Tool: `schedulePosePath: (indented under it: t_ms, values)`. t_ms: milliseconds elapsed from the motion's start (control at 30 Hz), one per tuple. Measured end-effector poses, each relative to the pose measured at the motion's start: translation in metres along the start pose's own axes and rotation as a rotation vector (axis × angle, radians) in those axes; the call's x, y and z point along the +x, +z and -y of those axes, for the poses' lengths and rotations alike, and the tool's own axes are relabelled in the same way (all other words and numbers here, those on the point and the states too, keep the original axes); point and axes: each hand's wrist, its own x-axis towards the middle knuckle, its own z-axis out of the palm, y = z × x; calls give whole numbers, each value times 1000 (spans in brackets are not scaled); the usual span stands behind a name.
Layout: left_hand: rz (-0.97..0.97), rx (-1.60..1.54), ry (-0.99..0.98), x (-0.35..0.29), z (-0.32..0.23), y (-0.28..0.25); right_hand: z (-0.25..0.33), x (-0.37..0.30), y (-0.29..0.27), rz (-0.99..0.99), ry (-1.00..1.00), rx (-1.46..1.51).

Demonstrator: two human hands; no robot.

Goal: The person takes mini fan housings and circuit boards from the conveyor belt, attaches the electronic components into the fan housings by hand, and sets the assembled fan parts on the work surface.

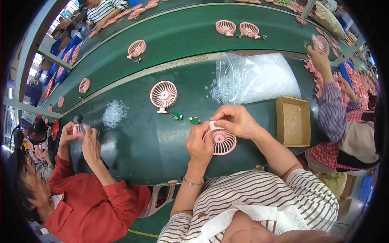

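A round pink fan cage (219, 141) with radial slots is between my hands, its short stem pointing away from me. My left hand (198, 141) grips the cage's left rim. At the stem, the fingers of my right hand (236, 121) are pinched together; whatever small part they may hold is hidden. A small green circuit board (195, 120) lies just beyond my left hand, apparently wired to this fan. Farther left on the table rests another pink fan (164, 95), with its own green circuit board (177, 116) beside its base.
Small clear rings form a pile (115, 114) at left; more spill from a plastic bag (263, 77). A cardboard box (293, 121) stands at right. Beyond, a green conveyor (182, 38) carries several pink fans. A person in red (89, 202) works at left, another in plaid (334, 109) at right.
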Motion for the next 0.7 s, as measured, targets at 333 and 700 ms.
schedulePosePath:
  t_ms: [333, 700]
  values:
    - [134, -33, -11, 19, -4, -7, 6, -5, -16, 76, -206, -18]
    - [-140, 115, -246, 253, 123, 149, -28, -23, -4, 44, -72, -67]
